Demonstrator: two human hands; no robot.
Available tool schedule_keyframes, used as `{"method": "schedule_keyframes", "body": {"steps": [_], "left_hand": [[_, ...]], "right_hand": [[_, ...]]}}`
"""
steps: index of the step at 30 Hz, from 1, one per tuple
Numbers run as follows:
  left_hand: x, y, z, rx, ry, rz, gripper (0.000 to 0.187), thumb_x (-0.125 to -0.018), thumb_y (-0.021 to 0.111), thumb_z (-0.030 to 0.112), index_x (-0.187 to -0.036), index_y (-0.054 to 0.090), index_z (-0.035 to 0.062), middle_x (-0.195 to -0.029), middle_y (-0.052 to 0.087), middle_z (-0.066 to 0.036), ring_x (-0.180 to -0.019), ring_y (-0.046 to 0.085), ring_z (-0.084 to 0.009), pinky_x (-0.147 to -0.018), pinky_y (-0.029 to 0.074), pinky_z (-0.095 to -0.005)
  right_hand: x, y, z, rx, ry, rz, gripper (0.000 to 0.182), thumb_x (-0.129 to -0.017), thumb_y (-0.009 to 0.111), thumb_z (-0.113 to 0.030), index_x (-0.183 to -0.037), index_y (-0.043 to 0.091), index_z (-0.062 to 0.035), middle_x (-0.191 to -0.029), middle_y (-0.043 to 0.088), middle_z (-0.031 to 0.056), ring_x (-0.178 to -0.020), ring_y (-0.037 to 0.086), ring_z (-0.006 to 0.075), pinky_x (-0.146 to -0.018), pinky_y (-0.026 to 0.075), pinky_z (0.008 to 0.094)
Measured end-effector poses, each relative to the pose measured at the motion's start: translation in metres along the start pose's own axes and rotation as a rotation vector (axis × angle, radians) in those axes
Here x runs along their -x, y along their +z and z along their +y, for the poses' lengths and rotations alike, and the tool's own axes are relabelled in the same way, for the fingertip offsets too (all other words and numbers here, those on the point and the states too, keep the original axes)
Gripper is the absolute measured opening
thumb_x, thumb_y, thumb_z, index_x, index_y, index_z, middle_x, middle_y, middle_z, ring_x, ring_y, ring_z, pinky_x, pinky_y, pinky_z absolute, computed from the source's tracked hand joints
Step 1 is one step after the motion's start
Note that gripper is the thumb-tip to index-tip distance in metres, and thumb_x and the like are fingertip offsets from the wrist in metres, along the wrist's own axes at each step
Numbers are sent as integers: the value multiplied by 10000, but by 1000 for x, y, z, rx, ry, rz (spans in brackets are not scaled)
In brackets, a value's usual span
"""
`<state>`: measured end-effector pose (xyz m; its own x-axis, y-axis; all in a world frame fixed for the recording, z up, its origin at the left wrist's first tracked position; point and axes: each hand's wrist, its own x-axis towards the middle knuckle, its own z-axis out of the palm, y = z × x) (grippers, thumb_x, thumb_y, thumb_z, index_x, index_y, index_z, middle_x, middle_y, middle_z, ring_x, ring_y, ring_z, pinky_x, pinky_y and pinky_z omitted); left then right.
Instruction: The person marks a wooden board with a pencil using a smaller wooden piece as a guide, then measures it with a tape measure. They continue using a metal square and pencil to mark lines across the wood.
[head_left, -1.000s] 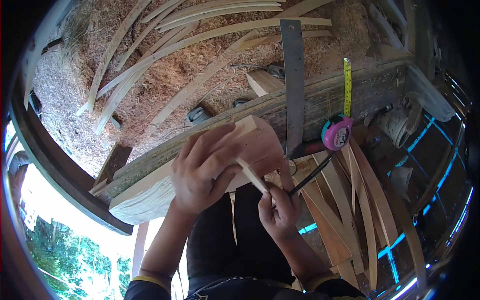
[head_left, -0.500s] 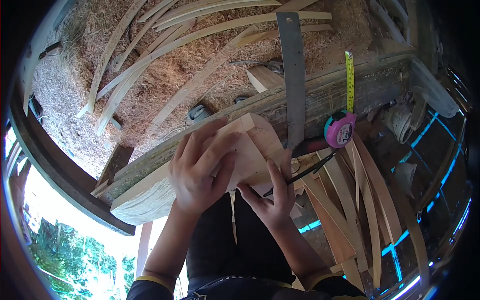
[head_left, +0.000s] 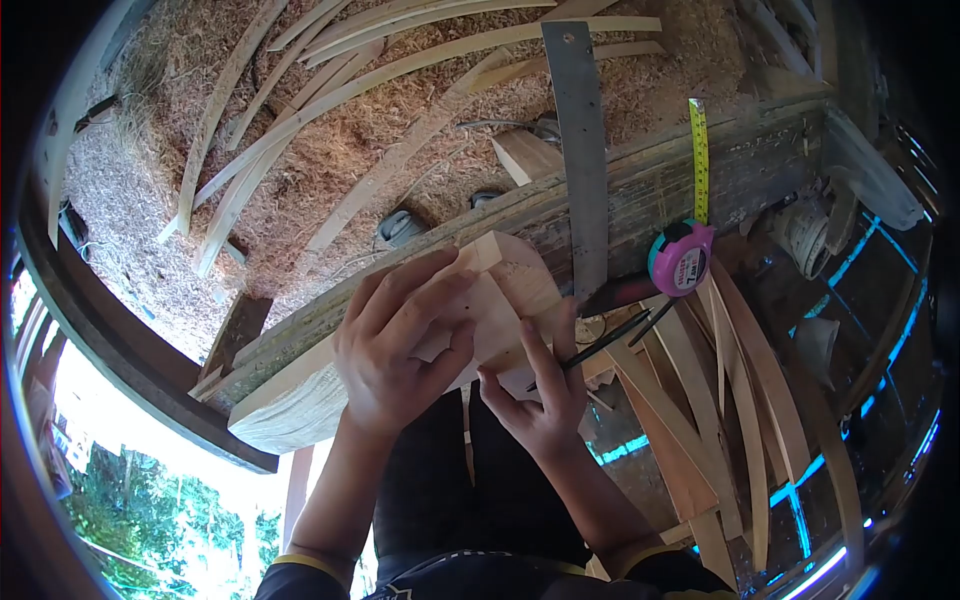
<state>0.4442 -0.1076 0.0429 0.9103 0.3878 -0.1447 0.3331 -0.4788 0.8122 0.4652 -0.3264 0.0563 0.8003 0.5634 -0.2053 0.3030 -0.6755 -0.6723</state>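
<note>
A pale wooden block [head_left: 285, 408] with a rounded right end lies along the near side of a weathered beam. On its upper face rests my left hand [head_left: 400, 335], fingers spread and curved, gripping nothing. My right hand [head_left: 540, 395] is at the block's near right edge and holds a dark pencil-like tool [head_left: 610, 338] between its fingers, the tool's thin end pointing down-left. Just right of the block, a flat metal blade [head_left: 580, 150] with a dark handle lies across the beam. A pink tape measure [head_left: 680, 260] sits beside it, its yellow strip extended.
The long beam [head_left: 740, 150] crosses the view diagonally. Thin curved wood strips [head_left: 420, 65] lie on shavings beyond it. More strips [head_left: 690, 400] are piled at the lower right. A curved dark rim [head_left: 120, 340] runs down the left side. A whitish container [head_left: 800, 243] stands at right.
The dark tool in my right hand has tilted slightly. My left fingers have shifted a little on the block. The surroundings are slightly displaced in view.
</note>
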Motion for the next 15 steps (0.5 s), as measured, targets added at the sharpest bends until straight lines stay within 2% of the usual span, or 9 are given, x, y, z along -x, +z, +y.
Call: {"method": "schedule_keyframes", "body": {"steps": [7, 11, 15], "left_hand": [[-1, -6, -1, -13, -51, -92, 474, -803, 952, 186, -1256, 815, 149, -1319, 812, -34, -1042, 772, -301, -886, 629, -407], [-9, -13, -1, 52, -92, -181, 459, -821, 945, 172, -1256, 802, 138, -1315, 805, -53, -1054, 765, -323, -913, 617, -423], [-13, -11, -9, 118, -31, -193, 473, -824, 940, 138, -1265, 771, 123, -1314, 785, -92, -1117, 748, -352, -932, 605, -450]], "right_hand": [[0, 4, 4, -37, -6, 21, 727, -924, 934, -280, -1530, 638, -9, -1664, 411, 471, -1469, 587, 557, -1011, 677, 529], [4, 4, 8, -50, -7, 23, 728, -920, 935, -277, -1534, 640, -22, -1665, 412, 468, -1470, 588, 553, -1004, 683, 524], [1, 3, 7, -24, -23, 20, 726, -918, 936, -277, -1531, 642, -23, -1664, 419, 462, -1462, 596, 549, -1003, 685, 520]]}}
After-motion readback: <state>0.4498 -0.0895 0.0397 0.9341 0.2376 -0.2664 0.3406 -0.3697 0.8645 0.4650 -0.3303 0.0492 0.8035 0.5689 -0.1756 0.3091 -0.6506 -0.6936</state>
